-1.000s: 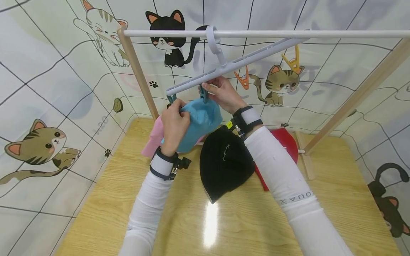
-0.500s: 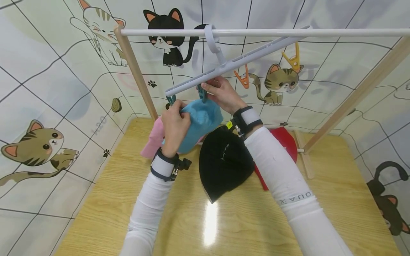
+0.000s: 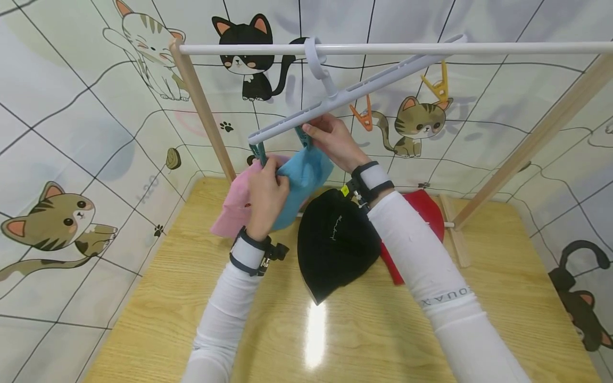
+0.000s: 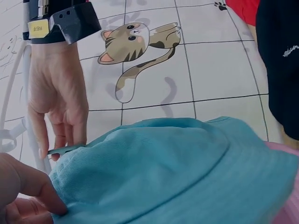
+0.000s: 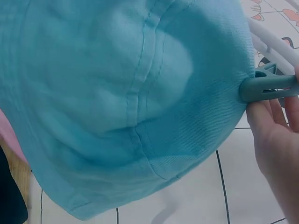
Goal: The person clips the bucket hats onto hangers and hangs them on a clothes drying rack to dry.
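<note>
A light blue cloth hat hangs below the left half of a pale grey hanger. My left hand pinches the hat's edge; its fingers show at lower left in the left wrist view. At the hat's upper part, my right hand holds a green clothespin between thumb and fingers, and the pin's tip meets the cloth. Another green clothespin hangs from the hanger's left end, just above my left hand. Pink fabric shows behind and left of the blue hat; whether they are joined, I cannot tell.
The hanger hooks over a white rod on wooden posts and tilts down leftward. Orange and yellow clothespins hang on its right half. A black hat and a red hat lie on the wooden table.
My left hand has shifted slightly right and down, exposing more of the left green clothespin and pink fabric. My right hand stays at its clothespin, which now leans a little more.
</note>
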A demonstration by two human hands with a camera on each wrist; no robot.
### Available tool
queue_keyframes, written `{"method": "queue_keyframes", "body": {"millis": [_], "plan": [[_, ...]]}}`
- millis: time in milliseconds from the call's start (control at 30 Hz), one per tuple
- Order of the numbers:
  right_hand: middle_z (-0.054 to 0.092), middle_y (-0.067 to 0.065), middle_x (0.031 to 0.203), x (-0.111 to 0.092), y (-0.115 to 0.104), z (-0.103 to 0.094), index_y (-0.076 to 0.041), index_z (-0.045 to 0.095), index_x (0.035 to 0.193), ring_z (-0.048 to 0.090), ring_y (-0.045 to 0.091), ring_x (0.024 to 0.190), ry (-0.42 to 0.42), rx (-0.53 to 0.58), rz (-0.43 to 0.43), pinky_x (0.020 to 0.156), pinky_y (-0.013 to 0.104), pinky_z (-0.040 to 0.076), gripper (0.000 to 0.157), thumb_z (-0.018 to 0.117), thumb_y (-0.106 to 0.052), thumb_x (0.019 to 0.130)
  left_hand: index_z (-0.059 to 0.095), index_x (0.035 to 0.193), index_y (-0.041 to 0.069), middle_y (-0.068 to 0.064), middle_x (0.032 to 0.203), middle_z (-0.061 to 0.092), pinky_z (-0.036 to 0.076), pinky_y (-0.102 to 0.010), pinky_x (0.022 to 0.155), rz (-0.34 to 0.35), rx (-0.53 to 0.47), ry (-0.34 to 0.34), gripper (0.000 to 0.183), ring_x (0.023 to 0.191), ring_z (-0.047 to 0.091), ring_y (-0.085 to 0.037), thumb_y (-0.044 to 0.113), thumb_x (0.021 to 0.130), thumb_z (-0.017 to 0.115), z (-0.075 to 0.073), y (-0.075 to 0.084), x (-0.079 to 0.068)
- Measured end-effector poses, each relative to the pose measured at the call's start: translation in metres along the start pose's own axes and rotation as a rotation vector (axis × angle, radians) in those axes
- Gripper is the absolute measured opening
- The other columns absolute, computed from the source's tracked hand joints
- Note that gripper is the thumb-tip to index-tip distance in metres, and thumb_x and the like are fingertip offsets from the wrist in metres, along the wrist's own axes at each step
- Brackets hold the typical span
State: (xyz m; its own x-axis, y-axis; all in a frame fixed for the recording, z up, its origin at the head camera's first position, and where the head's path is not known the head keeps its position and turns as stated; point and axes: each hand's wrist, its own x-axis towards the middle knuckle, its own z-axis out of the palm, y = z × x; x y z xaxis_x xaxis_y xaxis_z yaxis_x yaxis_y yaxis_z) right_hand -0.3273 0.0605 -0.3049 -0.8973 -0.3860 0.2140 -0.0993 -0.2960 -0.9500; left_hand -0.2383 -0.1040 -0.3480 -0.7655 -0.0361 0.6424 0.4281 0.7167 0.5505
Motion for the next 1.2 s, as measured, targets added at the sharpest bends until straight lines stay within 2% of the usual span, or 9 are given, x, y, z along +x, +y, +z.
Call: {"method": "queue_keyframes", "body": {"millis": [200, 367, 533, 667, 800, 967, 1033, 1133, 1200], "plan": [[0.053, 0.013, 0.116, -0.002, -0.001, -0.003, 0.002, 0.048, 0.125, 0.051, 0.023, 0.109, 0.015, -0.045, -0.028, 0.096, 0.032, 0.043, 0.030, 0.054, 0.001, 0.096, 0.055, 0.084, -0.005, -0.010, 0.058, 0.043, 0.033, -0.035, 0.049, -0.002, -0.004, -0.023, 0.007, 0.052, 0.041, -0.024, -0.010, 0.081, 0.052, 0.004, -0.002, -0.003], [0.054, 0.016, 0.125, -0.006, 0.001, -0.010, 0.001, 0.049, 0.130, 0.049, 0.029, 0.121, 0.012, -0.074, -0.088, 0.101, 0.034, 0.040, 0.036, 0.055, 0.003, 0.094, 0.057, 0.088, -0.005, -0.011, 0.058, 0.045, 0.035, -0.036, 0.049, -0.008, 0.010, -0.054, 0.007, 0.051, 0.043, -0.025, -0.007, 0.083, 0.053, 0.004, -0.001, -0.005], [0.057, 0.015, 0.123, -0.014, 0.005, -0.025, -0.002, 0.055, 0.120, 0.053, 0.027, 0.117, 0.053, -0.160, -0.150, 0.100, 0.035, 0.041, 0.026, 0.057, 0.001, 0.094, 0.060, 0.098, -0.004, -0.014, 0.066, 0.053, 0.040, -0.039, 0.050, -0.041, 0.037, -0.109, 0.013, 0.055, 0.049, -0.028, -0.003, 0.086, 0.055, 0.000, 0.000, -0.005], [0.059, 0.016, 0.119, -0.019, 0.008, -0.035, 0.002, 0.055, 0.118, 0.057, 0.026, 0.112, 0.067, -0.228, -0.161, 0.099, 0.036, 0.042, 0.024, 0.058, -0.004, 0.094, 0.062, 0.103, -0.004, -0.017, 0.081, 0.065, 0.048, -0.039, 0.059, -0.061, 0.040, -0.123, 0.018, 0.067, 0.060, -0.029, -0.002, 0.086, 0.056, -0.008, 0.001, -0.004], [0.058, 0.019, 0.119, -0.022, 0.011, -0.044, 0.006, 0.053, 0.120, 0.058, 0.026, 0.110, 0.078, -0.244, -0.154, 0.099, 0.036, 0.042, 0.027, 0.058, -0.004, 0.095, 0.064, 0.104, -0.003, -0.016, 0.087, 0.068, 0.048, -0.038, 0.063, -0.013, 0.079, -0.107, 0.020, 0.072, 0.062, -0.028, -0.001, 0.085, 0.060, -0.021, 0.007, -0.002], [0.057, 0.019, 0.120, -0.027, 0.015, -0.052, 0.004, 0.054, 0.118, 0.056, 0.027, 0.112, 0.092, -0.230, -0.113, 0.100, 0.036, 0.041, 0.025, 0.057, -0.004, 0.095, 0.066, 0.108, 0.000, -0.013, 0.082, 0.066, 0.042, -0.036, 0.056, 0.039, 0.112, -0.112, 0.023, 0.061, 0.052, -0.025, 0.001, 0.085, 0.064, -0.033, 0.019, -0.003], [0.057, 0.018, 0.120, -0.030, 0.017, -0.054, 0.002, 0.055, 0.117, 0.056, 0.027, 0.112, 0.102, -0.229, -0.097, 0.100, 0.036, 0.041, 0.024, 0.058, -0.004, 0.095, 0.066, 0.108, -0.001, -0.014, 0.084, 0.067, 0.040, -0.036, 0.052, 0.060, 0.125, -0.126, 0.023, 0.057, 0.050, -0.025, 0.002, 0.086, 0.064, -0.036, 0.024, -0.004], [0.057, 0.016, 0.119, -0.033, 0.021, -0.058, 0.002, 0.055, 0.117, 0.055, 0.027, 0.114, 0.118, -0.194, -0.089, 0.101, 0.035, 0.040, 0.023, 0.057, -0.004, 0.095, 0.065, 0.107, -0.004, -0.017, 0.092, 0.069, 0.045, -0.036, 0.054, 0.096, 0.118, -0.155, 0.021, 0.058, 0.055, -0.026, 0.003, 0.086, 0.064, -0.038, 0.032, -0.006], [0.056, 0.016, 0.117, -0.035, 0.024, -0.061, 0.003, 0.054, 0.117, 0.054, 0.027, 0.113, 0.129, -0.169, -0.092, 0.101, 0.034, 0.040, 0.022, 0.056, -0.003, 0.095, 0.065, 0.106, -0.005, -0.017, 0.087, 0.069, 0.045, -0.035, 0.053, 0.112, 0.110, -0.175, 0.021, 0.056, 0.055, -0.026, 0.003, 0.086, 0.064, -0.037, 0.035, -0.008]]}}
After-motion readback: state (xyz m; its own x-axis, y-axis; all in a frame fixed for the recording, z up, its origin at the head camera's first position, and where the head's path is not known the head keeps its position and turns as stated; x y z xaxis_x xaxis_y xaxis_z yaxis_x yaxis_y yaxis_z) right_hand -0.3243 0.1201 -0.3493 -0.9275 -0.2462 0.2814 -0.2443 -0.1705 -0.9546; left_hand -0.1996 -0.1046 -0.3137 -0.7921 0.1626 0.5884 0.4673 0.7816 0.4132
